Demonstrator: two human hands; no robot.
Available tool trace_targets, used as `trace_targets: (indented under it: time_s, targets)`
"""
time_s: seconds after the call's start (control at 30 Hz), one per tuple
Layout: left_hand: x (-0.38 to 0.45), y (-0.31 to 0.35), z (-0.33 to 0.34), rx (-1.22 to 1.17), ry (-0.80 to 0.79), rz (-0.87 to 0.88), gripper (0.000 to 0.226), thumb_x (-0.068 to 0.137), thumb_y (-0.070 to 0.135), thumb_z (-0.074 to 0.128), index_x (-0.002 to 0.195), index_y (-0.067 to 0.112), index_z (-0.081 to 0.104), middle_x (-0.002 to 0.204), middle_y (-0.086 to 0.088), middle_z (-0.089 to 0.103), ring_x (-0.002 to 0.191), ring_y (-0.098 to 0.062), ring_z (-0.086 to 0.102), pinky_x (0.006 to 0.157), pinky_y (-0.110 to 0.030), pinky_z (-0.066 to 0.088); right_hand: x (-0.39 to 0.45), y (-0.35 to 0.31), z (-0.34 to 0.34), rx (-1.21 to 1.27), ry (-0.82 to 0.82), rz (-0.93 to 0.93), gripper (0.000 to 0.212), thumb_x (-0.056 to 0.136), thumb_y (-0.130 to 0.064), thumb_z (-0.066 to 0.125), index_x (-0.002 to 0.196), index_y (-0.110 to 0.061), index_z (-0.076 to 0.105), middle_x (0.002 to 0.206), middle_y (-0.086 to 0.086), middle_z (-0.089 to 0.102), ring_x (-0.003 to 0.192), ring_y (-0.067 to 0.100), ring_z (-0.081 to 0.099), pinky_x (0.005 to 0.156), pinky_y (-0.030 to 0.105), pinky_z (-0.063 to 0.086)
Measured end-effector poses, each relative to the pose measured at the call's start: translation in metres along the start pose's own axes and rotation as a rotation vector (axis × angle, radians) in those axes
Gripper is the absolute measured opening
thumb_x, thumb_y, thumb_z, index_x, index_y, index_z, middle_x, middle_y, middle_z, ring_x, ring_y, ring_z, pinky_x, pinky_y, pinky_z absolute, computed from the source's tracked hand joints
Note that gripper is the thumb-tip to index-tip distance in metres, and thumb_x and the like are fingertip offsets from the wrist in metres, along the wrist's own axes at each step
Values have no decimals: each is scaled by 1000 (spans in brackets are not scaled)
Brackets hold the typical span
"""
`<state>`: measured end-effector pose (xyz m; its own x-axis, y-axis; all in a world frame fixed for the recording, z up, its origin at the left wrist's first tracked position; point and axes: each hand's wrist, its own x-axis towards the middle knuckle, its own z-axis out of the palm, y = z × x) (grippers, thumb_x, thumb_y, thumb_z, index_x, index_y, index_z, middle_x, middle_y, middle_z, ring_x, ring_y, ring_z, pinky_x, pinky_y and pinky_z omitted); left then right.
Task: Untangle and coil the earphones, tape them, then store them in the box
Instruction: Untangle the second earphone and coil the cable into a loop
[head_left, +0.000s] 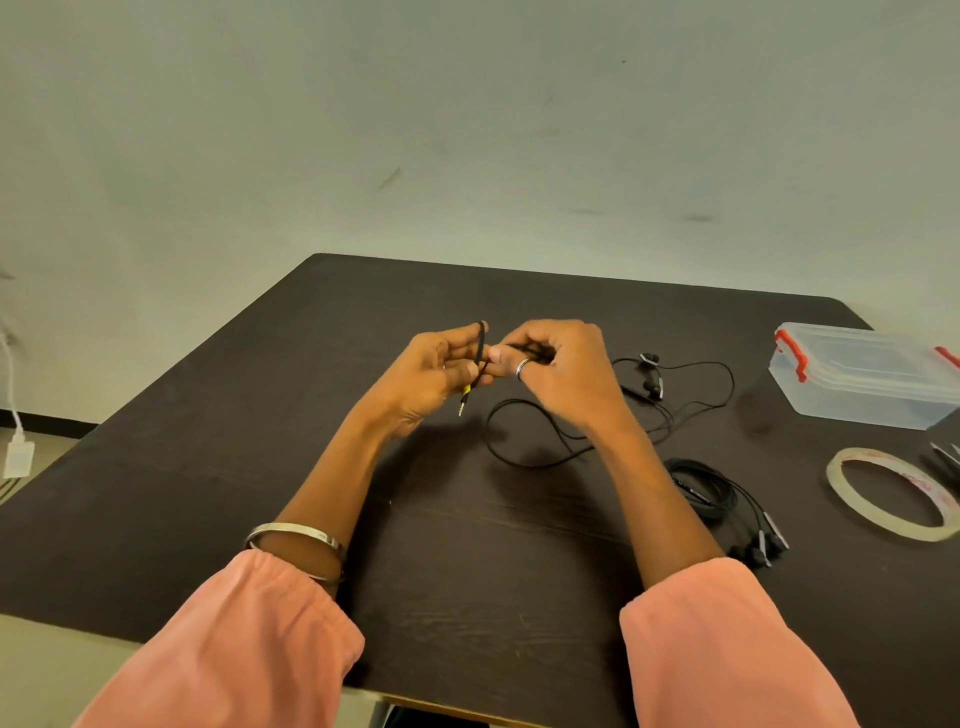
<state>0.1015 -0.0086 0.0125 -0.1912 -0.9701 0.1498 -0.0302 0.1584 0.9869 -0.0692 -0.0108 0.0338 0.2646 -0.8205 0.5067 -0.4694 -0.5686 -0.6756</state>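
- The left hand (441, 371) is gripping a small coil of the black earphone cable (524, 415) above the dark table (260, 467), the jack plug (463, 402) dangling below its fingers.
- The right hand (558, 364) is pinching the same cable just beside it.
- The loose cable is trailing across the table to the earbuds (652, 374).
- A second, coiled earphone set (711, 491) is lying near the tape roll (893, 493).
- The clear plastic box (867, 374) is sitting at the right, lid on.

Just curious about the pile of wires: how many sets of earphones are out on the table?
2. One set is being coiled between both hands, its buds lying behind the right hand. A coiled set lies beside the tape roll.
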Motion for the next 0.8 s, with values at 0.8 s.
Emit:
trace_targets:
  time_s: [0.8]
  targets:
    - [-5,7,9,-237,-236,-14,34,102,2,32,127,-4,54,74,-4,63,52,-6,44,57,-16,42,3,26,3,-61,335,117,11,88,-28,68,80,-22,73,62,-18,60,54,3,53,54,25,42]
